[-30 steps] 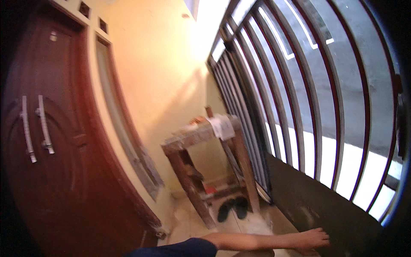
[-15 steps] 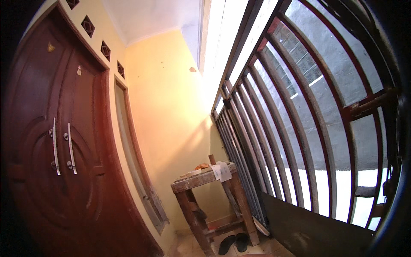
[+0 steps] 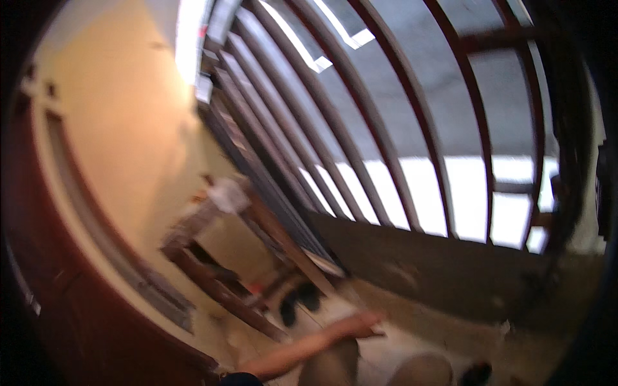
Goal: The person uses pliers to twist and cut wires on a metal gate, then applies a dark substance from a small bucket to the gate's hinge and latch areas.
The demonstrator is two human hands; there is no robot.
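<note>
My left forearm comes in from the lower edge out of a dark sleeve, and my left hand [image 3: 364,325] reaches across to the right just above my bent leg [image 3: 328,370], near the tiled floor. The hand is smeared by motion, so I cannot make out whether it holds anything. My other knee [image 3: 418,370] shows beside it, with a dark object [image 3: 476,376] I cannot make out at its right. My right hand is not in view.
A worn wooden table [image 3: 193,219] with a white cloth or paper [image 3: 228,195] stands by the yellow wall [image 3: 109,109], dark footwear [image 3: 299,301] beneath it. A brown door [image 3: 51,270] is at the left; a barred metal gate [image 3: 412,276] spans the right.
My view has swung rightward and tilted, bringing more of the gate and my legs into frame. My left hand, out of view half a second ago, shows again at the bottom.
</note>
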